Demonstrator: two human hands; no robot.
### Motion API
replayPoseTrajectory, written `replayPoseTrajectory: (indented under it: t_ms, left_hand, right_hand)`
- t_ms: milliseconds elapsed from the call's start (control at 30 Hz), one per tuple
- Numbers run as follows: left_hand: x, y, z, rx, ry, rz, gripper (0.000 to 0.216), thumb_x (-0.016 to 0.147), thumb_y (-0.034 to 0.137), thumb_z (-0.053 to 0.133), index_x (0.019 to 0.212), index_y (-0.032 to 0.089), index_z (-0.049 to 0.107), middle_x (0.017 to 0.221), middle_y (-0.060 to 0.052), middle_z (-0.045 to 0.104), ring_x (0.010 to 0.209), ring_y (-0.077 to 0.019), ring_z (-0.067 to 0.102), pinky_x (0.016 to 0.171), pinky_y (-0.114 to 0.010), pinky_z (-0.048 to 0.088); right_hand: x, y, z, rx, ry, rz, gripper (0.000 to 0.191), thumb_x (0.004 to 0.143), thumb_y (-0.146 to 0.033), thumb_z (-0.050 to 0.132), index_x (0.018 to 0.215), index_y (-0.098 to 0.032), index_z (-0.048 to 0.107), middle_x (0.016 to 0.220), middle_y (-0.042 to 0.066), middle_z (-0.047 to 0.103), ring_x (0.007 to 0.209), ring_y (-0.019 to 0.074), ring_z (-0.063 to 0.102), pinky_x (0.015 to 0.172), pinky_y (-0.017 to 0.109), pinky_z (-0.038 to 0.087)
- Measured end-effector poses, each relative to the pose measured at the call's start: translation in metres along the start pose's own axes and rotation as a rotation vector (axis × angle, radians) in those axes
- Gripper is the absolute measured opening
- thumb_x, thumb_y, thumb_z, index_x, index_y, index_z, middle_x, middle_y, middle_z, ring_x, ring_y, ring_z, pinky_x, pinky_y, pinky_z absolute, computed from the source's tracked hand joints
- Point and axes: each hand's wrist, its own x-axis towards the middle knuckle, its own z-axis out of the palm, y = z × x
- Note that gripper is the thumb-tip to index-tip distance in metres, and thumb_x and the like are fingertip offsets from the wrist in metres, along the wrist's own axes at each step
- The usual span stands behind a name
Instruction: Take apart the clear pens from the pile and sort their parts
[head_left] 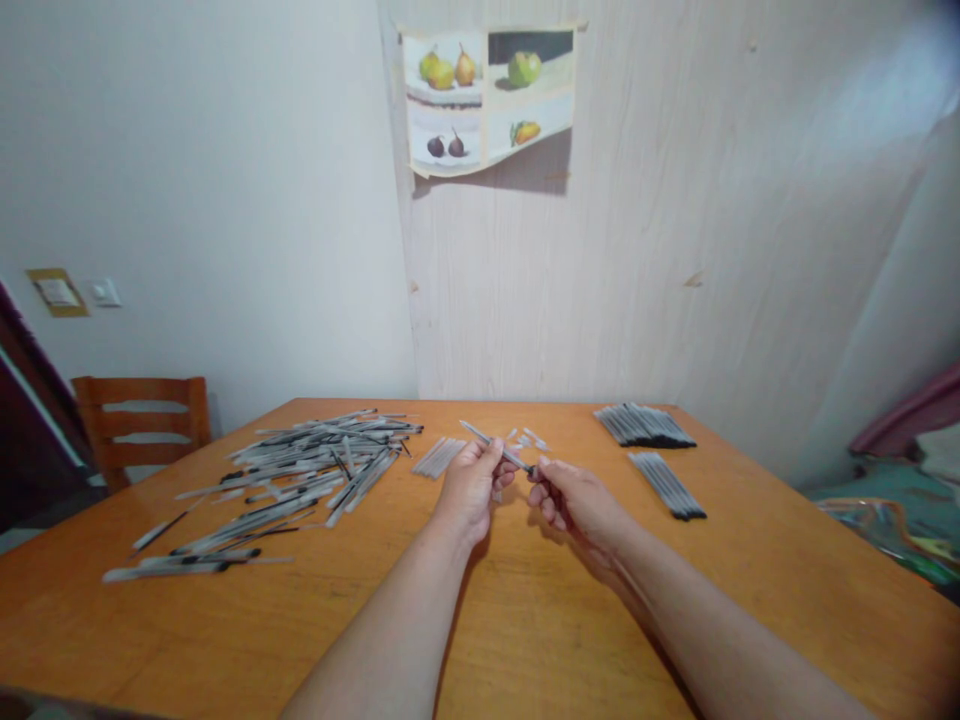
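Above the middle of the table, my left hand point(471, 488) pinches the pale, translucent barrel of a pen point(475, 432), which slants down to the right. My right hand point(577, 500) has its fingers closed on the pen's black end, close to the left fingertips. Just left of my left hand lies a small row of clear tubes point(436, 458). Several short clear pieces point(534, 438) are scattered behind my hands. My fingers partly cover the black end.
A large loose heap of pens and pen parts point(315, 450) spreads over the left of the wooden table point(510, 640). On the right lie two neat rows, a back row of pens point(643, 424) and a nearer row of pens point(667, 485). A wooden chair point(150, 425) stands beyond the left edge.
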Motion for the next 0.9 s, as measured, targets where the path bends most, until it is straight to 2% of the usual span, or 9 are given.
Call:
replayPoseTrajectory:
  t_ms: [67,133,367,567,767,833,900]
  left_hand:
    - [-0.0004,0.0003,-0.0001,0.011,-0.012,0.006,0.025,0.079,0.035,0.073,0.082,0.014,0.058,0.082,-0.006,0.07,0.062,-0.0086,0.063,0.058,-0.019,0.05]
    - [-0.0009,0.0004,0.0003,0.029,-0.019,0.009,0.024,0.081,0.034,0.071,0.082,0.014,0.058,0.083,-0.007,0.07,0.063,-0.0085,0.063,0.058,-0.018,0.05]
    - [-0.0004,-0.0022,0.0007,0.076,0.0,0.011,0.023,0.083,0.034,0.069,0.082,0.014,0.059,0.081,-0.006,0.07,0.061,-0.0073,0.062,0.057,-0.016,0.048]
    - [0.001,-0.0039,-0.0009,0.053,0.008,0.013,0.024,0.081,0.034,0.071,0.08,0.014,0.058,0.08,-0.006,0.069,0.064,-0.0091,0.063,0.058,-0.017,0.05]
    - [0.0013,-0.0052,-0.0003,0.054,0.019,0.019,0.023,0.081,0.032,0.07,0.078,0.015,0.055,0.077,-0.005,0.067,0.063,-0.0088,0.062,0.056,-0.016,0.049]
    - [0.0016,-0.0055,-0.0004,0.053,0.017,0.015,0.023,0.082,0.032,0.07,0.079,0.015,0.055,0.078,-0.005,0.068,0.064,-0.0086,0.062,0.056,-0.016,0.049]
    - [0.0023,-0.0059,-0.0011,0.052,0.017,0.016,0.022,0.082,0.032,0.07,0.08,0.015,0.056,0.079,-0.006,0.068,0.064,-0.0086,0.063,0.056,-0.016,0.049]
  right_hand:
    - [0.0015,0.0036,-0.0015,-0.008,-0.016,0.032,0.038,0.09,-0.05,0.05,0.086,-0.015,0.062,0.063,0.003,0.065,0.042,0.0063,0.048,0.036,0.016,0.027]
    - [0.0023,0.0059,-0.0019,-0.018,-0.031,0.031,0.037,0.091,-0.049,0.05,0.085,-0.014,0.063,0.062,0.002,0.064,0.041,0.0061,0.048,0.036,0.016,0.028]
    - [0.0014,0.0021,-0.0002,-0.007,-0.008,-0.031,0.026,0.076,-0.037,0.073,0.081,-0.018,0.057,0.063,-0.004,0.063,0.043,0.0042,0.047,0.038,0.014,0.031]
    - [0.0017,0.0043,-0.0005,0.005,-0.015,0.05,0.036,0.09,-0.049,0.051,0.085,-0.015,0.061,0.063,0.003,0.066,0.04,0.0059,0.049,0.034,0.015,0.027]
    - [0.0007,0.0026,0.0005,0.012,-0.011,0.001,0.023,0.078,-0.035,0.071,0.082,-0.017,0.056,0.064,-0.003,0.064,0.042,0.0036,0.047,0.037,0.013,0.03]
    - [0.0011,0.0026,0.0004,0.04,-0.007,0.0,0.024,0.077,-0.035,0.072,0.085,-0.018,0.057,0.066,-0.003,0.065,0.042,0.0036,0.048,0.037,0.013,0.03]
    - [0.0019,0.0039,-0.0003,0.058,-0.006,0.008,0.025,0.083,-0.041,0.066,0.086,-0.017,0.058,0.068,0.0,0.067,0.042,0.0043,0.05,0.035,0.014,0.029]
